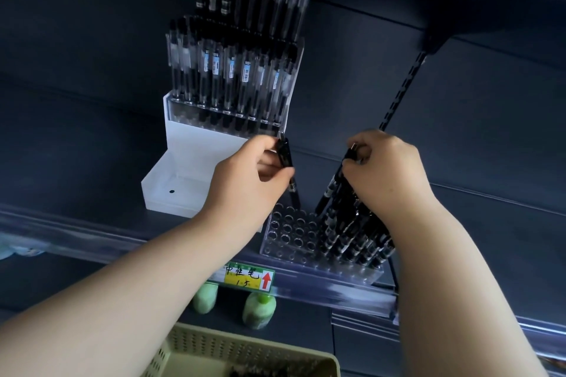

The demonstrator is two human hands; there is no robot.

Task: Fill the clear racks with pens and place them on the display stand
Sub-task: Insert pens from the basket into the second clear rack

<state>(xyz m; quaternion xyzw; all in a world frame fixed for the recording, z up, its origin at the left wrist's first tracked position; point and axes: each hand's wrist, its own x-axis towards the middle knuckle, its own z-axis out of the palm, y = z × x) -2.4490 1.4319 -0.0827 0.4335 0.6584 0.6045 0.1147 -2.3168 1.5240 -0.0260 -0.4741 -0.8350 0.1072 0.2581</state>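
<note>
Both grips hold pens: left hand (pixel 245 174) above clear rack (pixel 288 232) empty holes, right hand (pixel 386 168) beside.

Rack (pixel 288 236) left holes open; pens (pixel 355 236) crowd its right side.

shop | price tag (pixel 248 276) on shelf edge (pixel 337 288) | stocked pens (pixel 229 73)

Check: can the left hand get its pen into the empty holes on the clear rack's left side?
Probably yes. The left hand holds the pen just above the clear rack, whose left holes sit open; the pens already placed crowd only its right side.
</note>
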